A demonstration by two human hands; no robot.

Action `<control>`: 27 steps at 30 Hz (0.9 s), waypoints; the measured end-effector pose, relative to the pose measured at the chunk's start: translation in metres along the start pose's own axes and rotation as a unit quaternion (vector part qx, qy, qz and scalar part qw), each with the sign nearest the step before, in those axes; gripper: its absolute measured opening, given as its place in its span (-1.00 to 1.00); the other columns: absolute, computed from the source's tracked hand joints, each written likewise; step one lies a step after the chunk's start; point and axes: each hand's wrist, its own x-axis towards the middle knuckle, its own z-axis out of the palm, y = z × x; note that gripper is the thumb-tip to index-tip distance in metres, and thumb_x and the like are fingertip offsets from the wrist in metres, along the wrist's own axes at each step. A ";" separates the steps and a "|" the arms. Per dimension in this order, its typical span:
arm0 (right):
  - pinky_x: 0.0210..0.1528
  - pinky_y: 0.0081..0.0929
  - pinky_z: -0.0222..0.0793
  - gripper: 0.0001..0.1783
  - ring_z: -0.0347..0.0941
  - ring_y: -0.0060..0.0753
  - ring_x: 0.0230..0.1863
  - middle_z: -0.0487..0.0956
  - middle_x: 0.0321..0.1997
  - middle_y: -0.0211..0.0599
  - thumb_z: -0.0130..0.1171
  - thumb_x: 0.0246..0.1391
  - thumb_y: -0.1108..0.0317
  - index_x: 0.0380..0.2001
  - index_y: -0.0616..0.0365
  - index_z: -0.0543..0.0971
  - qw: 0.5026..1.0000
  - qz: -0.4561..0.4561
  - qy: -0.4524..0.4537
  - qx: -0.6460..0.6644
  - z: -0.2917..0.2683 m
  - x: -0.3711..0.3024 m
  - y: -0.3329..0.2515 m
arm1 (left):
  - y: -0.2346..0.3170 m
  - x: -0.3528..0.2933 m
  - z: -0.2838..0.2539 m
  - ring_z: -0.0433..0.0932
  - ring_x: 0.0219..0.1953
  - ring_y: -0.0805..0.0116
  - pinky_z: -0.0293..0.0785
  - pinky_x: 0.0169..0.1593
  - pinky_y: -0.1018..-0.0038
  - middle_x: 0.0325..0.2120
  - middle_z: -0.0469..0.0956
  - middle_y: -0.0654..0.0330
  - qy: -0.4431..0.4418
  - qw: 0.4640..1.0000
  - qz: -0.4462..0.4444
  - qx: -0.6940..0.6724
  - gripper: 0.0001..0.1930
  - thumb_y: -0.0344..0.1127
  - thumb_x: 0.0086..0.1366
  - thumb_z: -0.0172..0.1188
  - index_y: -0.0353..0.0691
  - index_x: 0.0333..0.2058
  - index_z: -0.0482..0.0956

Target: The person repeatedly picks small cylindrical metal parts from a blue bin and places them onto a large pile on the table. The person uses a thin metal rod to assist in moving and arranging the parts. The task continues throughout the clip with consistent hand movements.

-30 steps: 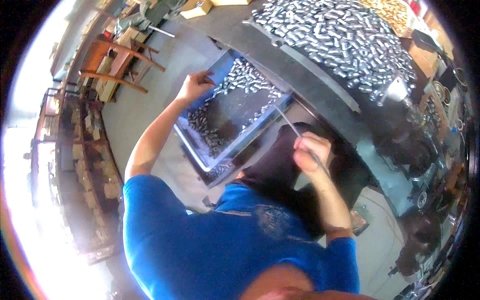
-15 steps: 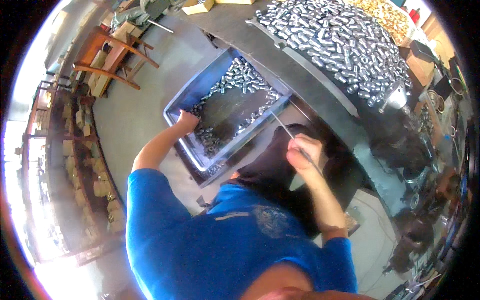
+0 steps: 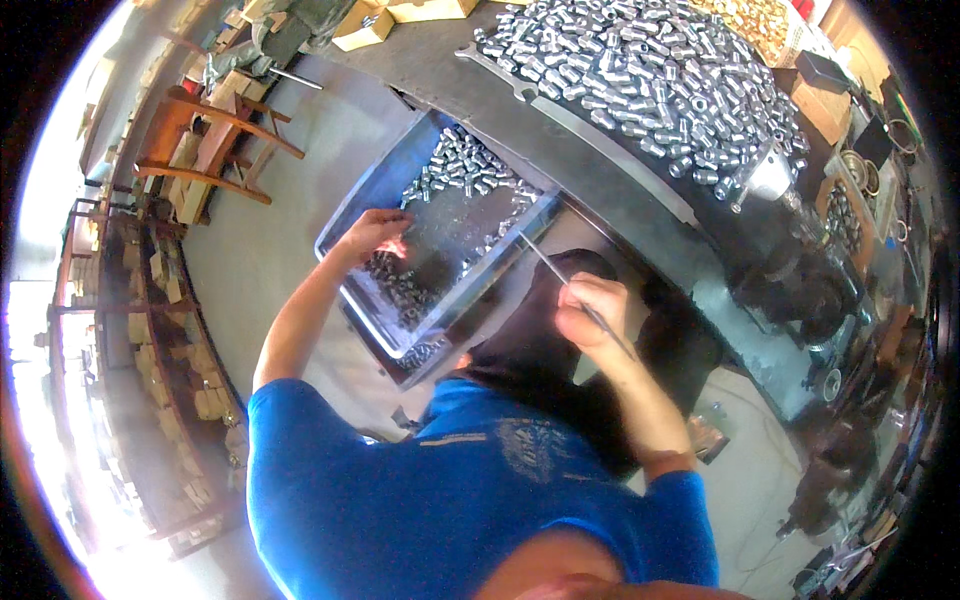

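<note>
A blue plastic bin (image 3: 345, 222) sits in front of me. Shiny metal fittings (image 3: 465, 160) lie along its far end and right side, and darker metal parts (image 3: 398, 290) cluster at its near left. Over the bin's left part is my left hand (image 3: 376, 232), fingers reaching inward and apart, the dark parts just below. Nothing can be made out in its grasp. My right hand (image 3: 592, 305) is closed round a thin metal rod (image 3: 548, 262), which slants up and left so that its tip is by the bin's right wall.
On the dark workbench (image 3: 440, 85) lie a large heap of metal fittings (image 3: 640, 80), a long wrench (image 3: 590, 130) and brass-coloured parts (image 3: 750, 25). A small yellow box (image 3: 362, 28) stands at the back. A wooden chair (image 3: 215, 145) and loaded shelves (image 3: 150, 300) are at left.
My left hand has lifted from the bin's near-left side and moved slightly up and inward, its fingers now stretched out. The right hand still grips the rod, with little movement.
</note>
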 end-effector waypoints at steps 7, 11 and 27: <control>-0.64 -0.45 0.08 -0.72 0.23 -0.32 -0.70 0.27 -0.72 -0.28 0.19 -0.27 0.35 -0.74 0.20 0.30 0.999 -0.022 -0.006 0.027 -0.002 0.002 -0.001 | 0.067 -0.012 0.079 0.61 -0.33 0.14 0.57 -0.13 0.23 -0.34 0.57 0.05 -0.108 0.958 0.160 -0.214 -0.67 -0.34 0.24 0.20 -0.40 -0.07 0.46; -0.65 -0.44 0.07 -0.75 0.22 -0.31 -0.71 0.29 -0.72 -0.27 0.16 -0.34 0.42 -0.76 0.20 0.27 0.999 -0.017 0.010 0.040 -0.005 0.001 -0.005 | 0.093 -0.022 0.098 0.59 -0.22 0.33 0.53 -0.07 0.36 -0.31 0.59 0.09 -0.108 0.968 0.222 -0.038 -0.67 -0.48 0.14 0.28 -0.40 -0.11 0.50; -0.64 -0.38 0.07 -0.67 0.23 -0.24 -0.71 0.26 -0.73 -0.22 0.15 -0.25 0.27 -0.79 0.20 0.26 0.997 -0.023 -0.036 0.071 -0.013 0.004 -0.016 | 0.114 -0.028 0.139 0.55 -0.30 0.05 0.43 0.04 0.24 -0.41 0.57 0.04 -0.092 0.784 0.472 0.392 -0.71 -0.45 -0.12 0.39 -0.31 -0.34 0.59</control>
